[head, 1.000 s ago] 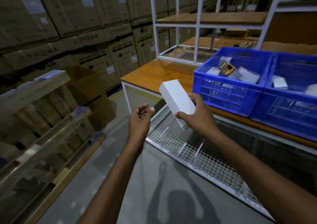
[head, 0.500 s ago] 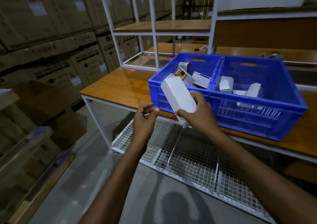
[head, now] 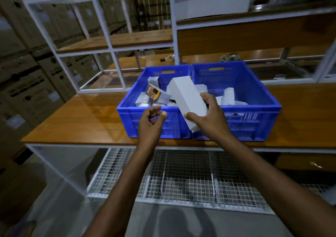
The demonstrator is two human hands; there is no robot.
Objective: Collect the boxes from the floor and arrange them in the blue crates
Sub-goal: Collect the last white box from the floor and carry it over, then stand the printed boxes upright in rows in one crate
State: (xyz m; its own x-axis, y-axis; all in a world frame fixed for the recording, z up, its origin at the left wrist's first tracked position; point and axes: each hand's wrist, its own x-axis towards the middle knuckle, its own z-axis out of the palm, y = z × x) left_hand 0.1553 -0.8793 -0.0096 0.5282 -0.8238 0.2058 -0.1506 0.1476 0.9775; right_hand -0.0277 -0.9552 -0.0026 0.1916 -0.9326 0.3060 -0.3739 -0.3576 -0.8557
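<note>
White box point(head: 187, 98) was in the right hand point(head: 209, 117): thumb across its near face, fingers wrapped round the far side, a firm hold on the lower half. Box sat tilted, top end leaning away, in the air over the front rims where the two crates met, upper part above the left crate point(head: 127, 113). Couldn't tell if it touched the contents.

Vs. 1 sec earlier: box had hung out over the wire shelf point(head: 181, 182), w/ the crates well off to the right. Since then the view swung round to face the crates square & the box came in over them. Grip looked the same throughout. Left hand point(head: 151, 122) stayed empty, fingers loosely curled, just beside the box, in front of the left crate's wall. Meaning: carry leg prob. done, only the set-down left for this box.

Materials:
- **Box:** long, plain, smooth card, crisp edges, matte white, no print seen. Prob. light, stiff enough for one hand.
- **Crates:** hard blue plastic, slotted walls, handle cut-outs at the back. Left one & right crate point(head: 263, 106) both held small white boxes lying jumbled. A yellow-black pack point(head: 153, 93) lay in the left one.
- **Table point(head: 87, 117):** glossy wood-grain top on a white metal frame.
- **Brown cartons point(head: 27, 82):** stacked far left, blurred.
</note>
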